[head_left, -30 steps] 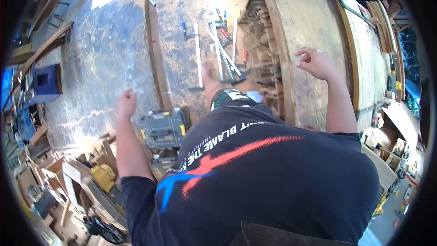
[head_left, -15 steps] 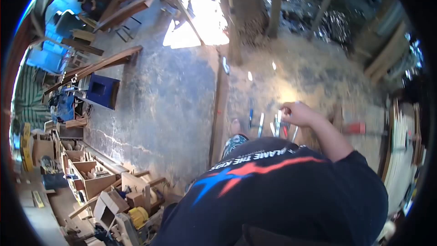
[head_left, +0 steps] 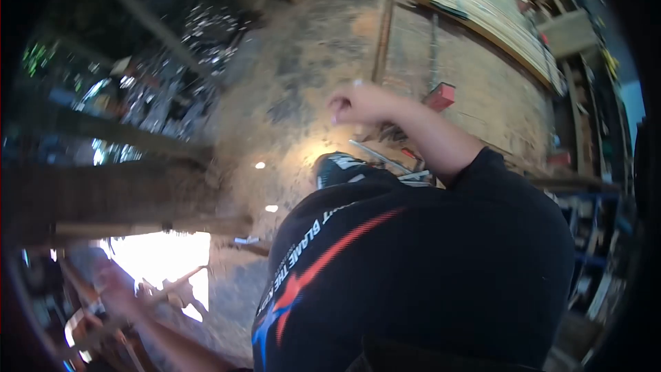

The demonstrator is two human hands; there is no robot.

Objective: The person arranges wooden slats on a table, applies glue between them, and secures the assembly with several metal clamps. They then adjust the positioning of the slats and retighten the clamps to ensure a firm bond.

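Observation:
My right hand (head_left: pixel 357 105) reaches out over the dusty floor with its fingers curled in. Whatever it may hold is too small and blurred to make out. Just below that forearm lie several slim tools, among them a long metal strip (head_left: pixel 377 156) and a red-handled tool (head_left: pixel 410 154); my shirt partly hides them. Beside the forearm is a red block (head_left: pixel 441 96) at the end of a long bar. At the lower left, my left hand (head_left: pixel 116 286) is smeared by motion and dim, near a bright opening, so its fingers cannot be read.
A wooden post (head_left: pixel 117 193) stands at left. Stacked pale wood strips (head_left: pixel 482 21) lie in a frame at upper right, with cluttered shelves (head_left: pixel 585 96) beyond. Shiny crumpled material (head_left: pixel 200 55) heaps at upper left. A bright sunlit patch (head_left: pixel 165 262) is at lower left.
The view has swung round to the right. My right hand has moved away from the slim tools on the floor. My left arm has come into view at lower left.

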